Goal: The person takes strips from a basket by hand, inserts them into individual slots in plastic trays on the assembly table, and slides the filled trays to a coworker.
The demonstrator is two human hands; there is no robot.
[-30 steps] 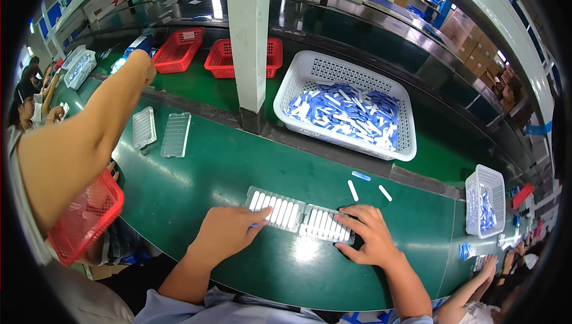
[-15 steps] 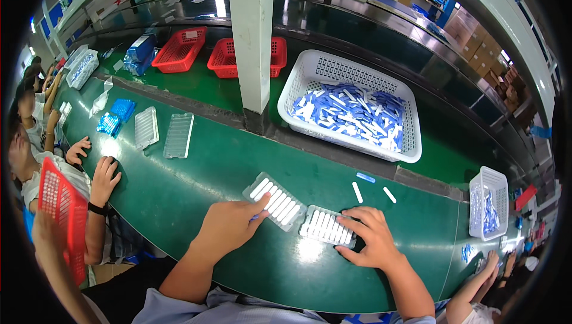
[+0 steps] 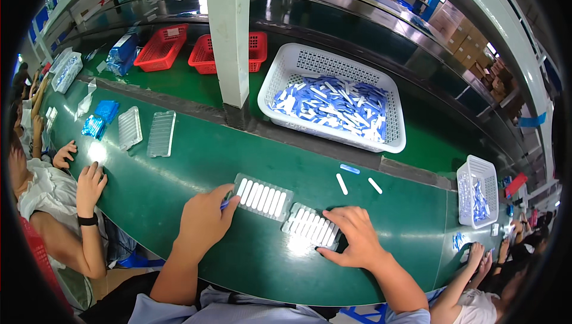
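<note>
Two clear plastic trays filled with rows of white sticks lie on the green table before me. By the left end of the farther tray (image 3: 263,197) is my left hand (image 3: 205,220), its thumb and forefinger pinched on a small blue piece (image 3: 225,203) that is mostly hidden. My right hand (image 3: 356,240) grips the right end of the nearer tray (image 3: 310,226), thumb at the near edge and fingers at the far one. Beyond the trays lie two loose white sticks (image 3: 341,184) and a blue one (image 3: 350,169).
A large white basket (image 3: 390,139) of blue and white sticks stands beyond a dark ledge, right of a white post (image 3: 229,38). Two red baskets (image 3: 161,47) are farther left. Two more clear trays (image 3: 161,134) and blue packs (image 3: 107,111) lie left. Co-workers' hands (image 3: 91,187) rest nearby.
The farther tray has turned to lie more level, and my left hand has shifted from over it to its left end. My right hand keeps hold of the nearer tray. The whole view has shifted slightly.
</note>
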